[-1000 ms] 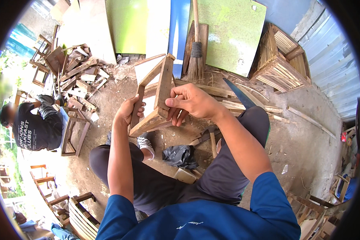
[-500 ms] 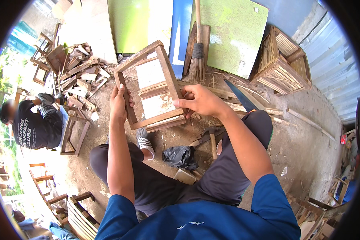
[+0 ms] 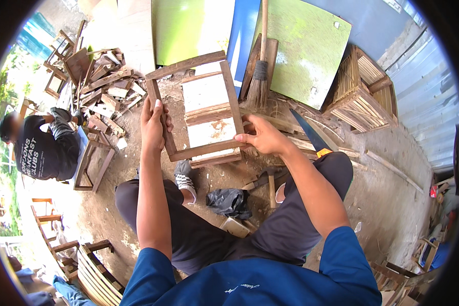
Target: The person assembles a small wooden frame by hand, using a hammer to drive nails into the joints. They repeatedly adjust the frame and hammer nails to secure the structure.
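The brown, rectangular wooden frame [image 3: 231, 94] has swung face-on; my bare left hand [image 3: 154, 125] and right hand [image 3: 262, 135] curl fingers round opposite sides, seemingly to steady it

Brown floor [image 3: 377, 199]; corrugated wall [image 3: 418, 102] at right; slatted wooden furniture [image 3: 356, 108] near it; bright light at left.

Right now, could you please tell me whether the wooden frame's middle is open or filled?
Open: ground and a white panel show through the wooden frame that the left hand and right hand hold.
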`<state>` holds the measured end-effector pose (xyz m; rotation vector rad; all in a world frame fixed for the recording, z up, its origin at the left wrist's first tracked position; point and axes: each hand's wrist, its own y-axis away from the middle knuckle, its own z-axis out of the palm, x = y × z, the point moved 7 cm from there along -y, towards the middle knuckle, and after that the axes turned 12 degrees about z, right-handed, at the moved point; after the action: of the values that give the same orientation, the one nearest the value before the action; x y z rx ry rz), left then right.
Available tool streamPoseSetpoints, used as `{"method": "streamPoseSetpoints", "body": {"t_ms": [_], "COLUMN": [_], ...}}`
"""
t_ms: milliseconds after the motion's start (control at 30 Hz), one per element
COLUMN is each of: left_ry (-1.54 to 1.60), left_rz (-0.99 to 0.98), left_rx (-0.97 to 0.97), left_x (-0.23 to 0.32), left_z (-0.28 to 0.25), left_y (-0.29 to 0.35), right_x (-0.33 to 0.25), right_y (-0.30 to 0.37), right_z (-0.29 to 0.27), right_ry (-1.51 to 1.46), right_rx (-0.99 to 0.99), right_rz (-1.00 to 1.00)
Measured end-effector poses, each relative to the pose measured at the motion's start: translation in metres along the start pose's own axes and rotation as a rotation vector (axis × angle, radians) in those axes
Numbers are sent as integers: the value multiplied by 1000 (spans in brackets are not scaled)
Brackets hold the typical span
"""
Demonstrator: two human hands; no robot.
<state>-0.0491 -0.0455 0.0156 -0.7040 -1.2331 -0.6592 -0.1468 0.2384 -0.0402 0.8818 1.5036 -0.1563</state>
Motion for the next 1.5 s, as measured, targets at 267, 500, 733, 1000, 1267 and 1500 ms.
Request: {"method": "streamPoseSetpoints", "body": {"t_ms": [267, 500, 733, 1000, 1267, 1500], "left_ry": [50, 53, -143, -1155, -1022, -981], "left_rz": [74, 133, 358, 1041, 840, 571], "left_rx": [-71, -135, -106, -236, -694, -793], "left_x": [11, 9, 31, 90, 65, 55], "left_z": [0, 12, 23, 66, 129, 130], "left_y": [2, 3, -1, 31, 25, 15], "right_x": [-2, -5, 8, 41, 38, 40], "right_y": [6, 2, -18, -44, -41, -38], "right_z": [11, 0, 3, 33, 39, 41], "right_ry": [-159, -72, 100, 152, 82, 101], "right_rx": [-161, -50, 223, 267, 258, 218], "right_rz": [-51, -3, -45, -47, -184, -196]}}
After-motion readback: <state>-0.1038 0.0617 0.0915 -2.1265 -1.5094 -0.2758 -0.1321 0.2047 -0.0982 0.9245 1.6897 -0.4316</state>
